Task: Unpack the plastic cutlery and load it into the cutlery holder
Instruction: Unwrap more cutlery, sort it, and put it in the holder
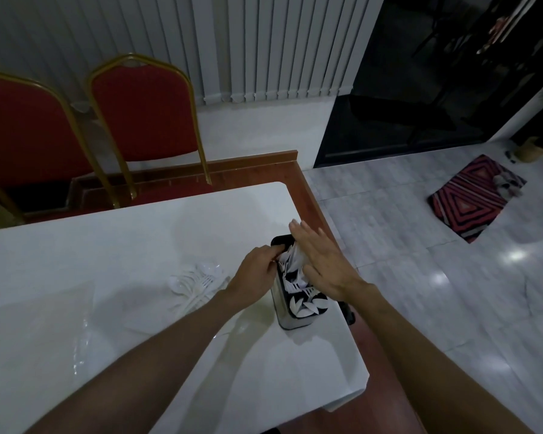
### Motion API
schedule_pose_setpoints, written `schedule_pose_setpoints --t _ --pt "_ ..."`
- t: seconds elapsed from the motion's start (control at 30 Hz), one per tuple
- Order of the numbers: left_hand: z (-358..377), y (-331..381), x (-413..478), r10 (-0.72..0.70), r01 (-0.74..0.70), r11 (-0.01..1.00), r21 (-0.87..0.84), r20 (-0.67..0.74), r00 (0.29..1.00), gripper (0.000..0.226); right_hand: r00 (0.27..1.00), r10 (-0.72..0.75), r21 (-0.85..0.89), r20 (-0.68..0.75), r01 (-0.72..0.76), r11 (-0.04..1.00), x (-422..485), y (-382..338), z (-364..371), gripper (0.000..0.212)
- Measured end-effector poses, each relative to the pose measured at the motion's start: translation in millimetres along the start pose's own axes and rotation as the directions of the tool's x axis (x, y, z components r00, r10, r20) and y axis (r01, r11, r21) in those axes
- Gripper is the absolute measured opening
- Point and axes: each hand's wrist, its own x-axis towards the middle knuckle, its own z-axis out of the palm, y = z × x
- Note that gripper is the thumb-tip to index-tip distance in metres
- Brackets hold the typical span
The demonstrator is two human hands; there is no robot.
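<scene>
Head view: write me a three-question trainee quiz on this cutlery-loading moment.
1. True or false: the right hand is flat, with straight fingers, against the cutlery standing in the holder.
2. Where is the loose pile of cutlery? A) on the table, left of the holder; B) on the floor; C) on a chair.
3. How many red chairs stand behind the table?

Key: 1 true; 2 A; 3 two.
</scene>
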Motion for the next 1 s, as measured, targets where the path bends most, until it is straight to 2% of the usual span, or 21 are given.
schedule_pose_setpoints --t 0.2,0.3,0.4,0.47,0.57,0.63,0.73,0.83,0.87,0.93,1.0 --pt "-3 -9 -12 -0.129 0.130 0.988 -0.082 0.012 0.992 0.054 1.000 -0.013 -0.052 0.010 0.014 0.999 5 -3 1 0.073" --pt "-10 -28 -25 -0.236 0.227 0.968 -0.107 -0.075 0.969 0.052 0.992 -0.001 -0.022 -0.127 -0.002 1.000 16 -19 -3 0.067" --pt "-25 -56 -45 -0.358 0.343 0.931 -0.123 -0.128 0.925 0.046 0.950 0.003 0.068 -0.311 0.019 0.998 32 -46 5 0.050" --pt "-37 -76 -62 -0.412 0.398 0.910 -0.117 -0.165 0.896 0.042 0.939 -0.005 0.118 -0.343 0.048 0.992 45 -67 18 0.043" --pt "-53 -106 -89 -0.505 0.498 0.863 -0.090 -0.205 0.838 0.036 0.975 0.022 0.208 -0.220 0.024 0.978 62 -92 47 0.035" --pt "-59 -127 -107 -0.546 0.551 0.833 -0.039 -0.212 0.810 0.027 0.990 0.104 0.233 -0.096 -0.080 0.969 70 -99 68 0.030" --pt "-62 -155 -137 -0.591 0.609 0.791 0.065 -0.176 0.787 0.012 0.967 0.249 0.220 0.062 -0.256 0.941 74 -106 101 0.024" --pt "-63 -177 -173 -0.651 0.675 0.715 0.181 -0.181 0.738 0.011 0.921 0.347 0.198 0.179 -0.379 0.904 68 -116 137 0.015" --pt "-63 -181 -184 -0.634 0.658 0.719 0.223 -0.177 0.753 0.015 0.914 0.361 0.177 0.183 -0.392 0.903 65 -119 146 0.017" --pt "-63 -190 -202 -0.537 0.554 0.780 0.291 -0.144 0.831 0.024 0.907 0.384 0.145 0.170 -0.409 0.901 62 -126 164 0.027" --pt "-68 -194 -210 -0.457 0.468 0.833 0.294 -0.108 0.883 0.023 0.895 0.409 0.150 0.176 -0.435 0.888 61 -134 176 0.036"
